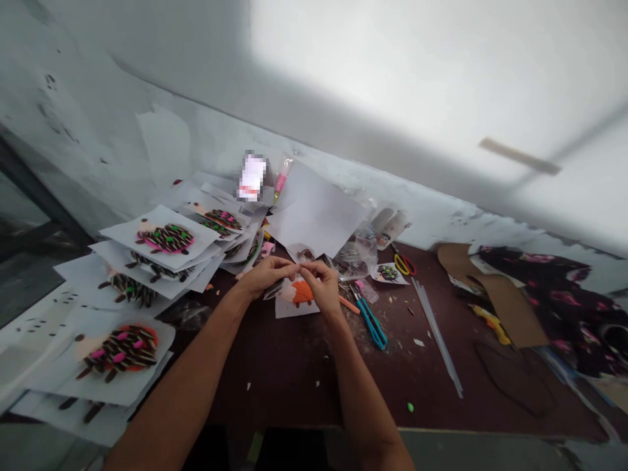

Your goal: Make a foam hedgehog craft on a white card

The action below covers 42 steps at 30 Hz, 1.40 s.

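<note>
My left hand (pixel 269 275) and my right hand (pixel 321 282) meet at the fingertips above the table. Both are closed in a pinch; what lies between the fingers is too small to make out. Beneath them rests a white card (pixel 290 313) bearing an orange hedgehog-like shape (pixel 302 294) with small brown feet, partly covered by my right hand. Just right of that hand are an orange strip (pixel 349 305) and a tool with teal handles (pixel 373 322). White paper sheets (pixel 316 209) lie behind the hands.
Stacked hedgehog cards (pixel 164 237) fill the left side. Yellow-and-red-handled scissors (pixel 405 264), a small card (pixel 390 275), clear glue sticks (pixel 438 339) and a yellow glue gun (pixel 492 324) lie right. A lit phone (pixel 252 176) leans at the back. Scraps dot the dark table (pixel 275 373).
</note>
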Each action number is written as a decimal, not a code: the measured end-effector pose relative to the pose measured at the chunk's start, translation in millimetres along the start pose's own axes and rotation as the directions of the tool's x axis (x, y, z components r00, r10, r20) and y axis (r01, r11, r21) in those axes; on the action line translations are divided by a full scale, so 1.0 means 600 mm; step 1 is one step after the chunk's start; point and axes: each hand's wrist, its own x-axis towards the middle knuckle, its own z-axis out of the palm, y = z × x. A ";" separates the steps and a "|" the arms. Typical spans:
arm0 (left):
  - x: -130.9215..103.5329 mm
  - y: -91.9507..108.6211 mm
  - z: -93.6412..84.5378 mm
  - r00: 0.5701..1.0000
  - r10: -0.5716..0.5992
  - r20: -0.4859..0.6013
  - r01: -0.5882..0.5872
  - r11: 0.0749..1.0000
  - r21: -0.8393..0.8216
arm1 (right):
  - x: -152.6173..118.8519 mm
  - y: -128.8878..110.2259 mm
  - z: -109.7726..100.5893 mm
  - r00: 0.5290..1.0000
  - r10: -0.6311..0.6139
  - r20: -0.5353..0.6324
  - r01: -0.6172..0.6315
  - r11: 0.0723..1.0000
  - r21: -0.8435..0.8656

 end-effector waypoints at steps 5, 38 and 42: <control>0.002 -0.002 0.008 0.999 0.003 -0.045 -0.004 0.999 -0.043 | -0.004 -0.004 0.004 0.999 -0.051 0.006 0.051 0.997 -0.065; 0.001 -0.002 -0.001 0.992 0.067 -0.110 -0.079 0.992 -0.102 | -0.002 -0.027 0.001 0.996 0.086 0.036 -0.091 0.982 0.166; 0.007 -0.008 -0.001 0.991 0.069 -0.115 -0.079 0.993 -0.086 | -0.002 -0.030 0.001 0.995 0.096 0.041 -0.102 0.981 0.167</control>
